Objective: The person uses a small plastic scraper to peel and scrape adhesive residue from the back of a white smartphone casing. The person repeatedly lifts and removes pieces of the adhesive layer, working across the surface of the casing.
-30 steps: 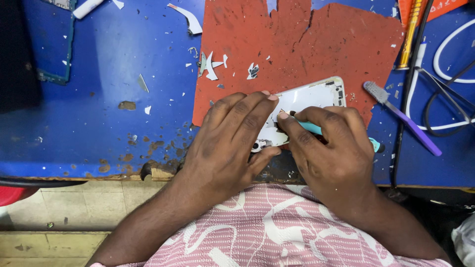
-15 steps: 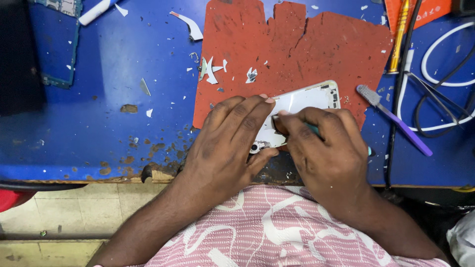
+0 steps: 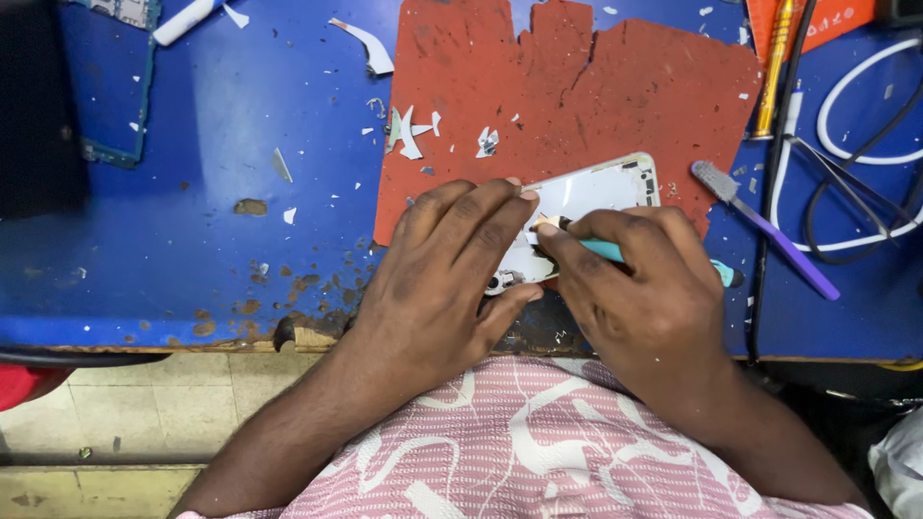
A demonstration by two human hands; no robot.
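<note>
Left hand (image 3: 437, 279) flat, pinning white phone shell (image 3: 596, 192) (on red mat (image 3: 577, 86)); right hand (image 3: 649, 298) grips teal tool (image 3: 615, 252).

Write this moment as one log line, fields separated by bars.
left hand: presses white phone frame | right hand: holds teal tool on frame | surface: red mat

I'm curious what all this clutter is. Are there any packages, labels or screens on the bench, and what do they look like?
Orange card or package: top right corner of the blue bench, flat, orange with small white marks, partly cut off.
Phone shell: on the red mat, white, rounded corners, under both hands; not a lit screen.
Circuit board: top left edge, pale, mostly cropped.
No lit screens or signs.
</note>
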